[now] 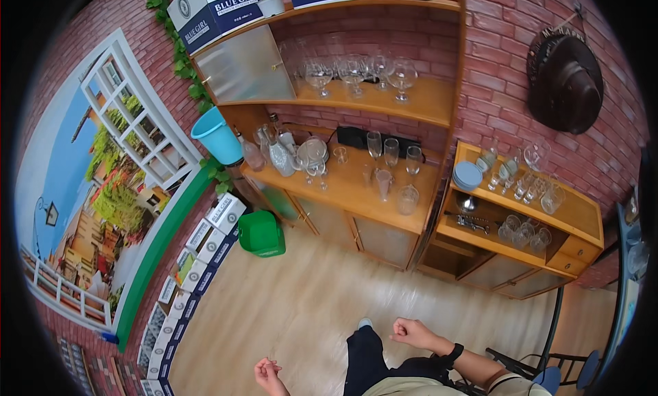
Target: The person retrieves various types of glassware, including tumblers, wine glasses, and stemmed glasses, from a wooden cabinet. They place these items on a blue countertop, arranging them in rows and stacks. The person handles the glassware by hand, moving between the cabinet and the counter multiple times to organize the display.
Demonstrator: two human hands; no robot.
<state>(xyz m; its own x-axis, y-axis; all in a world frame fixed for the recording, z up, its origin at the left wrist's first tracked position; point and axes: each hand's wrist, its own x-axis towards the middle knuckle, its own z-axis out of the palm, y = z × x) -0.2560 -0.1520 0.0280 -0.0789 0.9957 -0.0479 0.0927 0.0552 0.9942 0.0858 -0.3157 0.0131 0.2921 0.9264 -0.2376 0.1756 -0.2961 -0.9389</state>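
Observation:
Both my hands are in the lower part of the head view, above the pale wood-look floor (pixel 274 307) and touching no furniture. My left hand (pixel 269 377) is low, left of my dark trouser leg, its fingers loosely curled in with nothing seen in them. To the right of that leg, my right hand (pixel 412 333) is closed in a loose fist, also with no object showing. A black band (pixel 454 353) circles my right wrist. The tip of a light shoe (pixel 364 323) pokes out past the trouser leg. Ahead stands a tall wooden cabinet (pixel 428 221).
Stemmed glasses (pixel 353 70) and a patterned decanter (pixel 279 157) line the cabinet's shelves. A lower cabinet (pixel 582 221) at right bears plates (pixel 467 175) and glasses. Left are a green bin (pixel 262 233), a blue bucket (pixel 218 137) and a row of boxes (pixel 199 273). Chairs (pixel 565 368) stand lower right.

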